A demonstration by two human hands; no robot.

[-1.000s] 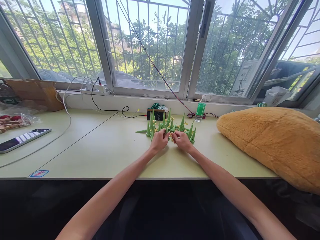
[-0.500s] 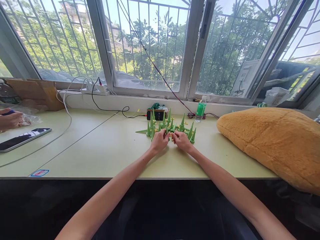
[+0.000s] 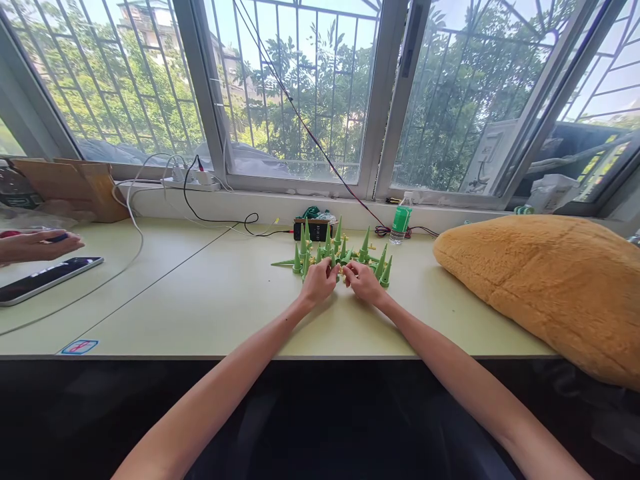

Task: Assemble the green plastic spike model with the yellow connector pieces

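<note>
Since half a second ago, a co-worker's hand (image 3: 37,247) has moved further in from nine o'clock, taking the green spikes as the dial's centre; a small dark-blue item (image 3: 57,237) shows at its fingers. Also at nine o'clock, nearer the table edge, lies a phone (image 3: 53,279), face up. Cardboard box (image 3: 75,190) and power strip (image 3: 200,180) noted toward ten. At eleven, just behind the spikes, a dark display (image 3: 320,231) stands on the table (image 3: 210,300). At the spikes' near side, about six o'clock, the left hand (image 3: 320,281) has its grip pinching one green spike (image 3: 333,263). Remaining green spikes (image 3: 365,247) stand mostly upright, close together. Right hand (image 3: 365,283) observed just beside the left, fingertips drawn together at a small yellow piece (image 3: 343,269); whether its grip pinches that piece cannot be told. Bottle (image 3: 401,220) upright at two. Orange-brown plush cushion (image 3: 545,287) at three.
</note>
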